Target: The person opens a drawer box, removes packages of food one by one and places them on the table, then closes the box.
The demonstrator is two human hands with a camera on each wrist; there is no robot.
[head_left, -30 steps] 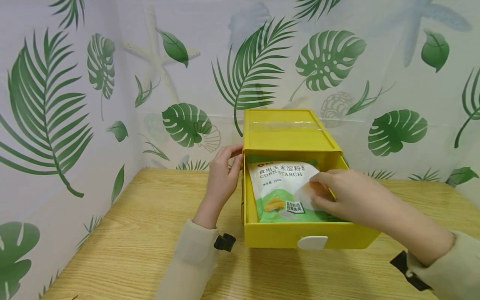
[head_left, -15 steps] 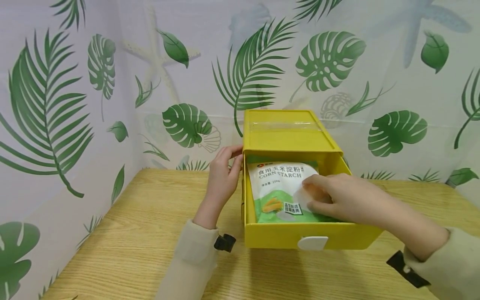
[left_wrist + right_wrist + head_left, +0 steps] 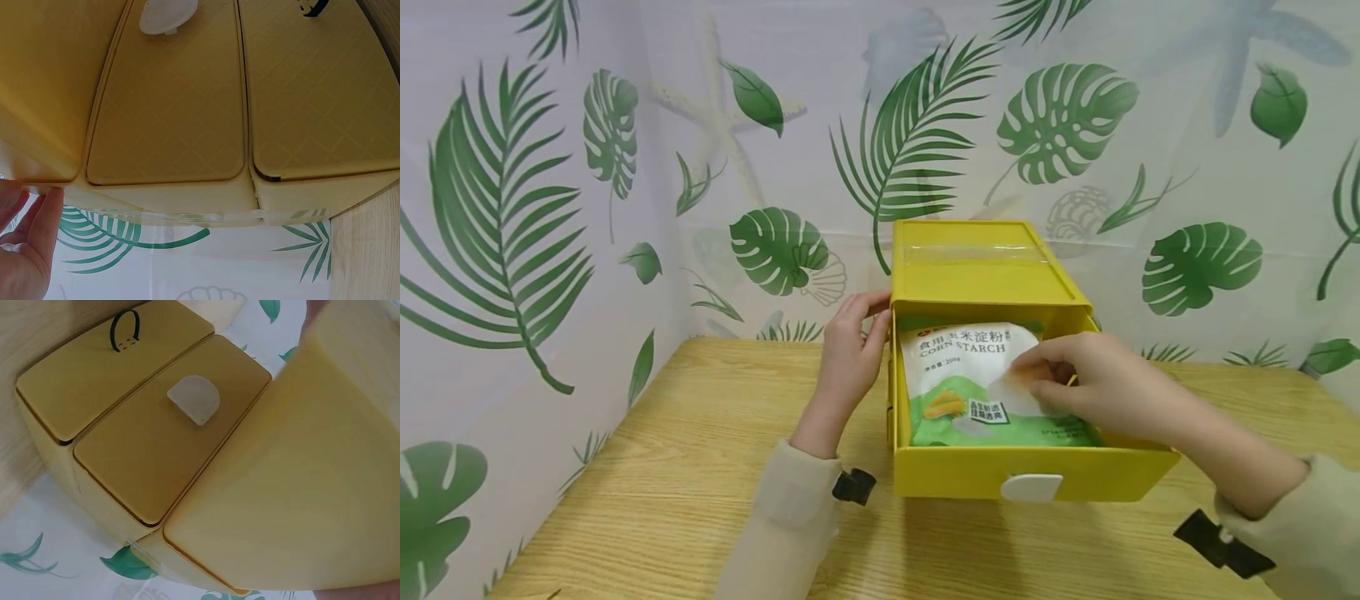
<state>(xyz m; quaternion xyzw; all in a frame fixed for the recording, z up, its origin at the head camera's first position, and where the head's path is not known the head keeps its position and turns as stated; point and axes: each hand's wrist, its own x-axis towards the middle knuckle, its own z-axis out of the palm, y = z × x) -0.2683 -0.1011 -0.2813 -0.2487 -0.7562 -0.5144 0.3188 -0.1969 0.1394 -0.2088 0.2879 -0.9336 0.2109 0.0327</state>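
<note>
A white and green corn starch packet (image 3: 955,387) lies face up in the pulled-out top drawer (image 3: 947,471) of a yellow drawer box (image 3: 981,271). My right hand (image 3: 1097,379) reaches in from the right. Its bent fingers and thumb grip the packet's upper face near its right side. My left hand (image 3: 850,354) holds the left side of the box by the drawer opening. In the left wrist view, the fingertips (image 3: 53,200) touch the box's edge. The right wrist view mostly hides the right hand behind the drawer.
Below are two shut drawers: the middle one with a white knob (image 3: 195,399), the lowest with a black loop (image 3: 126,330). Clear tape (image 3: 973,252) crosses the box's top. The box stands on a wooden table (image 3: 700,467) before a leaf-patterned backdrop (image 3: 820,150).
My right hand and the packet have shifted slightly left; then the hand has risen a little, uncovering the packet's lower right corner. My left hand stays in place.
</note>
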